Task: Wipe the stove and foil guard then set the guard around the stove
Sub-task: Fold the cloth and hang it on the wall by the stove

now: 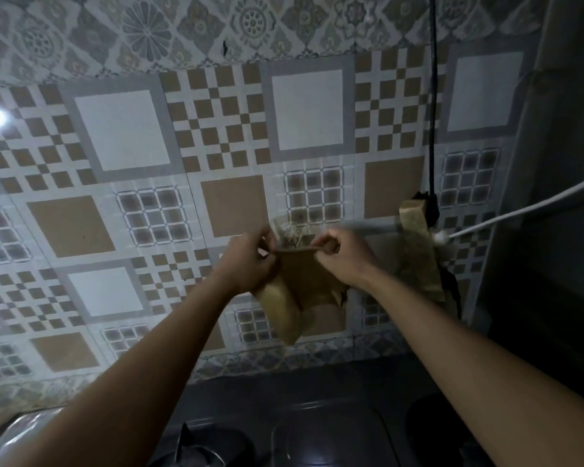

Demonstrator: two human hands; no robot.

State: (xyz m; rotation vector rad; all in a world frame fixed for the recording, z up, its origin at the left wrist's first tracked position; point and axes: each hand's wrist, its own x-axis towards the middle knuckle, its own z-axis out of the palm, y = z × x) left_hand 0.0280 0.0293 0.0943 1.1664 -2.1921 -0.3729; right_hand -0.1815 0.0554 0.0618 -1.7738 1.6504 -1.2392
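Observation:
Both my hands are raised in front of the tiled wall, holding a tan cloth (299,291) by its top edge. My left hand (250,261) pinches the left corner and my right hand (343,256) pinches the right corner, so the cloth hangs down between them. Just behind the cloth's top edge a clear plastic hook or holder (292,232) sits on the wall. The dark stove (317,433) lies at the bottom of the view, with a burner support (186,439) showing. A shiny foil-like sheet (21,429) shows at the bottom left corner.
A second tan cloth (417,251) hangs at the right, beside a black cord (433,129) running down the wall. A white cable (520,210) crosses from the right. A dark cabinet or wall (560,163) closes the right side. A round dark object (429,426) sits by the stove.

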